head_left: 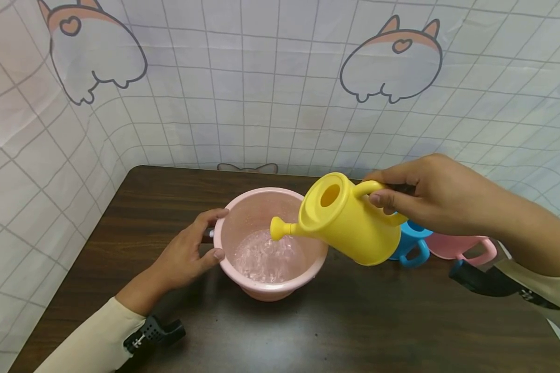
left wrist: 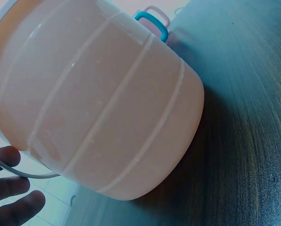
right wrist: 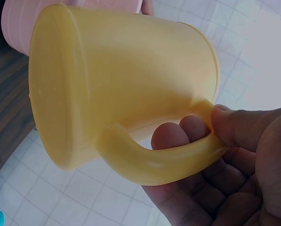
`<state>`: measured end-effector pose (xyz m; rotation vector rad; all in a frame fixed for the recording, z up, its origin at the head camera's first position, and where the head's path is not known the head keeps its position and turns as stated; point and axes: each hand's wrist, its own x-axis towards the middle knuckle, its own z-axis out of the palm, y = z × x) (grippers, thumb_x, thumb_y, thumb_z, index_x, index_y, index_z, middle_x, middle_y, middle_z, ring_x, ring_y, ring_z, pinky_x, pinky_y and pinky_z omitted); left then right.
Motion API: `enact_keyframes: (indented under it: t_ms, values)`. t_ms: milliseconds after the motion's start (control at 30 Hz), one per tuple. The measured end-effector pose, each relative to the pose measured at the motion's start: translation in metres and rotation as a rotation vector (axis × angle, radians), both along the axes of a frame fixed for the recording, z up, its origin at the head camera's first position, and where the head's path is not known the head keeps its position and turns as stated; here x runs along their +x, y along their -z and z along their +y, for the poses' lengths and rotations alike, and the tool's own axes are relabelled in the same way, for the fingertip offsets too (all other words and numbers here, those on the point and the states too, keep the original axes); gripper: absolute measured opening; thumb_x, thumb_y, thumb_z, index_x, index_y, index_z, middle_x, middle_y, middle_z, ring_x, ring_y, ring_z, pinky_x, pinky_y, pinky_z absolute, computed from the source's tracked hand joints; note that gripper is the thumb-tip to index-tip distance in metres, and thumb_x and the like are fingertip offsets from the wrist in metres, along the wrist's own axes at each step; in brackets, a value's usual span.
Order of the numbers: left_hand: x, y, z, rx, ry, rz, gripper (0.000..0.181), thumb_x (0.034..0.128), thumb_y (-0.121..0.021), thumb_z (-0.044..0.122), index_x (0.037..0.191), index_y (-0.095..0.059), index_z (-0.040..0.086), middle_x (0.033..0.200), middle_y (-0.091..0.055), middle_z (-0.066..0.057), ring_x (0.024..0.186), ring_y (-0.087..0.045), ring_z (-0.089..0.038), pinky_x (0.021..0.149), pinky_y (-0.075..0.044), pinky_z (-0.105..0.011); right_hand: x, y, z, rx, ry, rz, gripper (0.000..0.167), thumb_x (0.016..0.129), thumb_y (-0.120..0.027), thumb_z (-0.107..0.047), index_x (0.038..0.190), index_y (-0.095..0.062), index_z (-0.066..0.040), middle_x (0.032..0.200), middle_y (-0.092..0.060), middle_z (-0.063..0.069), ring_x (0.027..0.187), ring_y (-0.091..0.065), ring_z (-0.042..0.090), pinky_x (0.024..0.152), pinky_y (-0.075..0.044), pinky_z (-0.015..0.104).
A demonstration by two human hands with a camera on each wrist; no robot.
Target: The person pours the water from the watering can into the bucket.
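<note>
My right hand (head_left: 429, 191) grips the handle of a yellow watering can (head_left: 354, 223), tilted with its spout over a pink bucket (head_left: 266, 285). Water (head_left: 268, 259) ripples and splashes inside the bucket beneath the spout. In the right wrist view, fingers (right wrist: 171, 136) and thumb curl round the can's handle (right wrist: 154, 165). On the bucket's left side, my left hand (head_left: 182, 256) holds the rim, with thumb and index finger on the edge. The left wrist view shows the bucket's ribbed wall (left wrist: 107, 99) upright on the table and other fingers (left wrist: 18, 207) by its thin handle (left wrist: 36, 175).
Behind the right forearm, a blue watering can (head_left: 408, 241) and a pink one (head_left: 452, 246), both partly hidden, stand on the dark wooden table (head_left: 364, 316). A white gridded cloth (head_left: 261, 77) with cartoon drawings hangs behind and along the sides of the table.
</note>
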<state>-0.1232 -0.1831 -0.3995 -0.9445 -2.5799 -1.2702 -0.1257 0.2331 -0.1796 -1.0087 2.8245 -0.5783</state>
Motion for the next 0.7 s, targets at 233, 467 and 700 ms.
enact_keyframes:
  t_ms: [233,467,700]
  values:
    - [0.0004,-0.0003,0.0011,-0.019,-0.019,0.001,0.072,0.0988,-0.050,0.065,0.155,-0.032,0.024,0.133,-0.058,-0.011,0.105,-0.068,-0.029,0.084,-0.058,-0.053,-0.0017,0.0000,0.0012,-0.004,0.001,-0.001,0.030,0.100,-0.069,-0.026,0.129,-0.073,-0.017,0.121,-0.073,0.002,0.092,-0.072,0.009,0.072,-0.059,0.025]
    - [0.0006,0.0001,0.0009,-0.024,-0.024,-0.001,0.073,0.0984,-0.050,0.066,0.155,-0.032,0.024,0.135,-0.058,-0.011,0.107,-0.067,-0.029,0.085,-0.058,-0.053,-0.0018,0.0000,0.0004,0.010,0.018,-0.017,0.031,0.101,-0.068,-0.029,0.129,-0.073,-0.018,0.121,-0.073,0.002,0.093,-0.072,0.011,0.074,-0.059,0.027]
    - [0.0003,-0.0002,0.0013,-0.021,-0.020,-0.006,0.072,0.0984,-0.051,0.065,0.155,-0.032,0.025,0.134,-0.058,-0.011,0.106,-0.068,-0.027,0.084,-0.058,-0.055,-0.0005,-0.0003,-0.0002,-0.009,0.001,-0.014,0.029,0.100,-0.069,-0.026,0.128,-0.073,-0.017,0.119,-0.073,0.000,0.088,-0.072,0.006,0.071,-0.058,0.023]
